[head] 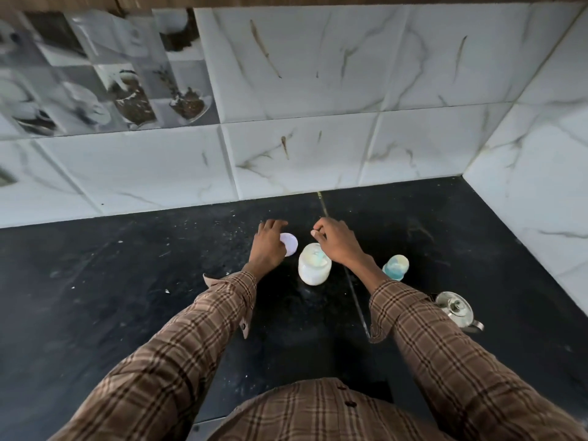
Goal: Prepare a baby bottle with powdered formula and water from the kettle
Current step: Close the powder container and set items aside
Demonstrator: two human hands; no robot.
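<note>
Bottle (395, 266) untouched beside the kettle (455, 308); your left hand (269, 246) holds the lid (289, 244); right hand (335, 241) curls over the open jar (314, 264), contents unclear; scooping, water remain.

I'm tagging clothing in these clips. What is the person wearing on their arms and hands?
Both arms wear long sleeves of a brown and tan plaid shirt with dark stripes, cuffs unbuttoned at the wrists. The left hand and right hand are bare: no gloves, rings or watch show.
</note>
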